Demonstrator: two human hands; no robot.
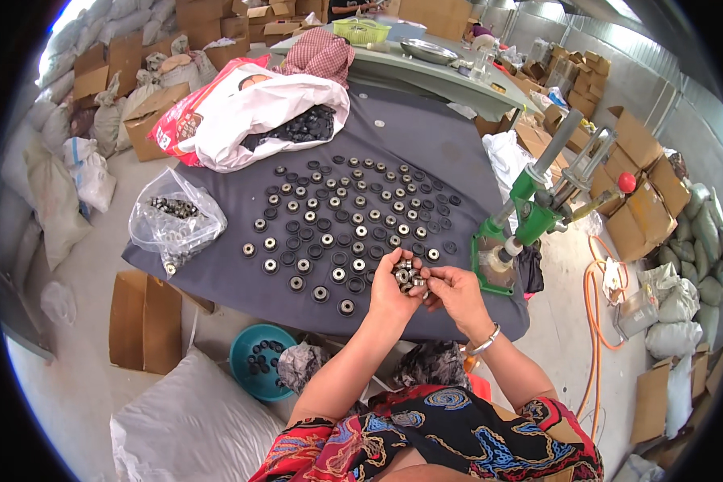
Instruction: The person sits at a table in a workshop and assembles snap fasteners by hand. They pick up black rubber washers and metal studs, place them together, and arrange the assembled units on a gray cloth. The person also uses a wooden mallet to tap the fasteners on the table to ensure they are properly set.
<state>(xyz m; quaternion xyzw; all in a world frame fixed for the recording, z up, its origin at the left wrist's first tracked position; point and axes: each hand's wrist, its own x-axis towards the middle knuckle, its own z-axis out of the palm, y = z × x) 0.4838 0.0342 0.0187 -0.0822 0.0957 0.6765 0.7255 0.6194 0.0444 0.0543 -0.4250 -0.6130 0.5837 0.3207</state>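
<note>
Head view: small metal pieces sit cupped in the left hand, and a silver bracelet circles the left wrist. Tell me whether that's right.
The wrist is wrong: the head view shows the silver bracelet around the right wrist. The small metal pieces are cupped in the left hand.

Taking the left hand [389,279] as clock centre, the rings [327,239] occupy the cloth [467,149] from 8 to 12 o'clock; only narrow gaps are between them, so passing above is freer. At 1 o'clock, a bare lane runs outward. The press [537,218] stands tall at 2 o'clock. The sack [225,135] blocks toward 10:30. Behind the press, room seems tight, but I see it poorly.
</note>
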